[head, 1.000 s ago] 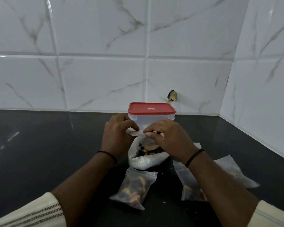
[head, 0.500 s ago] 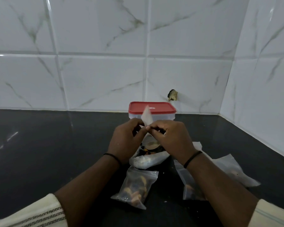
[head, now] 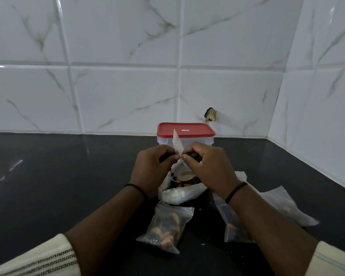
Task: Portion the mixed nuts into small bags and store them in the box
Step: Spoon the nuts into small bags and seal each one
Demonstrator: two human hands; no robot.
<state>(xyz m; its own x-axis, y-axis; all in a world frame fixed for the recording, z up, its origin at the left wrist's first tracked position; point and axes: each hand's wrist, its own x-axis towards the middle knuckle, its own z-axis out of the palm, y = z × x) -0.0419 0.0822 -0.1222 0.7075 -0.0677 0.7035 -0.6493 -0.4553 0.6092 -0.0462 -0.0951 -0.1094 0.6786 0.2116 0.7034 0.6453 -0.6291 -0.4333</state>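
My left hand (head: 150,166) and my right hand (head: 208,165) meet above the counter and pinch a small clear empty bag (head: 177,144) that stands up between the fingertips. Just below the hands lies the big open bag of mixed nuts (head: 179,190). A filled small bag (head: 167,226) lies in front of it. Another filled small bag (head: 230,224) lies partly under my right forearm. Behind the hands stands the clear box with a red lid (head: 185,130), lid on.
A further clear bag (head: 287,210) lies at the right on the black counter (head: 58,176). White marble-look tiles form the back wall and the right wall, meeting in a corner. A small chipped hole (head: 211,114) shows in the back wall.
My hands lifted from the big bag's mouth and came together, raising the small empty bag upright between the fingertips. The other bags and the box stayed put.
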